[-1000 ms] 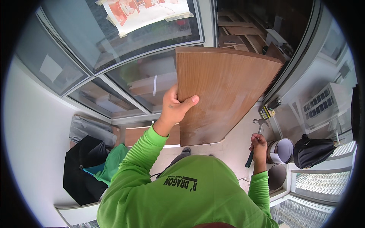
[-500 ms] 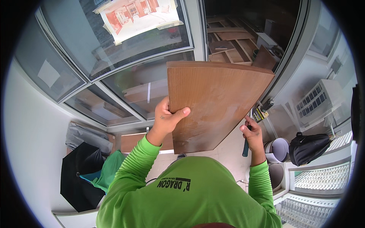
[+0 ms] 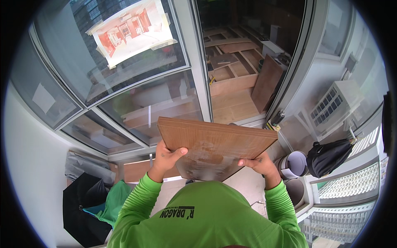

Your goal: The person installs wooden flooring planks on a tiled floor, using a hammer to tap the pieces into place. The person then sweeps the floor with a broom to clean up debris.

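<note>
A brown wood-grain board (image 3: 215,146) is held in front of my chest, its thick far edge towards the glass doors. My left hand (image 3: 167,156) is closed round its left edge, thumb on the near face and fingers hidden behind. On the right edge my right hand (image 3: 260,163) grips too, its thumb lying on the same face. Pale, dusty smears mark the lower part of that face. Whether the right hand also has a tool behind the board, I cannot tell.
Ahead is a doorway with a wooden frame (image 3: 244,68) on the floor inside and a leaning panel (image 3: 266,84). Glass panes with a taped picture (image 3: 132,31) stand left. A black umbrella (image 3: 82,206) and green cloth (image 3: 113,202) lie lower left; a black bag (image 3: 331,159) hangs right.
The board has come down and tilted flatter, showing more of its far edge. My right hand has moved onto its right edge; the dark-handled tool it held is out of sight.
</note>
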`<state>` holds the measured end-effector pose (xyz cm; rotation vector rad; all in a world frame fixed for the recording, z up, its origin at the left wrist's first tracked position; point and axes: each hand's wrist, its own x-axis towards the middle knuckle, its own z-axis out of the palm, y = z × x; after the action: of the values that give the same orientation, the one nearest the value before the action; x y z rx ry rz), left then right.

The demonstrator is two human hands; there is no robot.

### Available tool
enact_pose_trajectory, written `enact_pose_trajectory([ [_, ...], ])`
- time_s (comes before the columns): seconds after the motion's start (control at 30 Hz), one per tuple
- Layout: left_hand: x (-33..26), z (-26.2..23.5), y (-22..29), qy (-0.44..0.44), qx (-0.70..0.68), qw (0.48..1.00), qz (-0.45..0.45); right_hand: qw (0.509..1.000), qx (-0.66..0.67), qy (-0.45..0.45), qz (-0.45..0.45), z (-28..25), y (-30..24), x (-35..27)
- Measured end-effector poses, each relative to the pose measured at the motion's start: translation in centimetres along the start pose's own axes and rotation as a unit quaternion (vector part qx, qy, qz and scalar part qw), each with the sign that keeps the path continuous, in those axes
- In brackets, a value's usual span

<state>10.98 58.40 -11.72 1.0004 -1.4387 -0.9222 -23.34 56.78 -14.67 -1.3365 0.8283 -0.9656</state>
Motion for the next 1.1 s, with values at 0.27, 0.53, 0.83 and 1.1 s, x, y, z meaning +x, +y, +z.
enact_pose_trajectory([
  [0.27, -3.4, -1.0, -6.3, -0.018, -0.023, 0.997, -0.070, 0.999, -0.042, 0.004, 0.005, 1.2, 3.0, -1.3],
  [0.53, -6.7, -1.7, -10.4, -0.061, -0.001, 0.983, -0.174, 0.984, -0.170, 0.036, 0.028, 1.2, 5.3, -2.7],
  [0.83, -16.1, -0.9, -14.5, -0.212, 0.050, 0.886, -0.410, 0.917, -0.387, -0.059, 0.079, 1.5, 4.0, -2.1],
  [1.1, -14.3, -3.4, -13.0, -0.153, -0.046, 0.922, -0.352, 0.849, -0.513, -0.063, 0.111, -1.0, 4.3, -2.3],
])
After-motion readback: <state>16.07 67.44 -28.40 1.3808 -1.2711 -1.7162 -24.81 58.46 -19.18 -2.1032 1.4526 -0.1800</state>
